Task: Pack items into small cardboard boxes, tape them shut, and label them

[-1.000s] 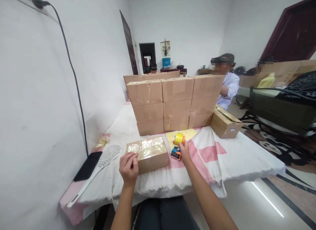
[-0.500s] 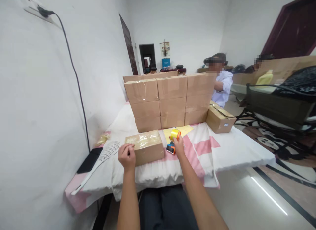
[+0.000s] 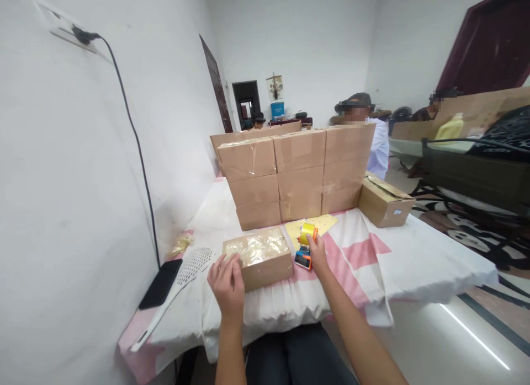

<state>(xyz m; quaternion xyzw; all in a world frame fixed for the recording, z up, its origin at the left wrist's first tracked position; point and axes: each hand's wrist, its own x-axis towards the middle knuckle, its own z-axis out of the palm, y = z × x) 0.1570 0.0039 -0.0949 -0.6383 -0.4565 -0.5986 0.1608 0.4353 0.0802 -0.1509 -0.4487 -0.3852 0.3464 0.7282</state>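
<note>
A low cardboard box (image 3: pixel 267 274) lies in front of me with shiny clear tape across its top. At its near left corner, my left hand (image 3: pixel 227 283) rests with fingers stretched out against the top edge. To the right of the box, my right hand (image 3: pixel 318 254) is closed around a tape dispenser (image 3: pixel 303 258) with orange and blue parts and a yellow tape roll (image 3: pixel 307 234). The dispenser is over the cloth, close to the box's right end. My right fingers partly cover its orange side.
Stacked cardboard boxes (image 3: pixel 300 178) form a wall behind. Another box (image 3: pixel 387 203) stands right of them. A white fly swatter (image 3: pixel 178 288), a black phone-like slab (image 3: pixel 161 283) and yellowish crumpled plastic (image 3: pixel 180 245) lie left. A person (image 3: pixel 377 148) is behind the stack.
My left hand's fingers have gone from curled at the box's edge to spread out on it. The view has shifted slightly, and the person behind the boxes has moved.
</note>
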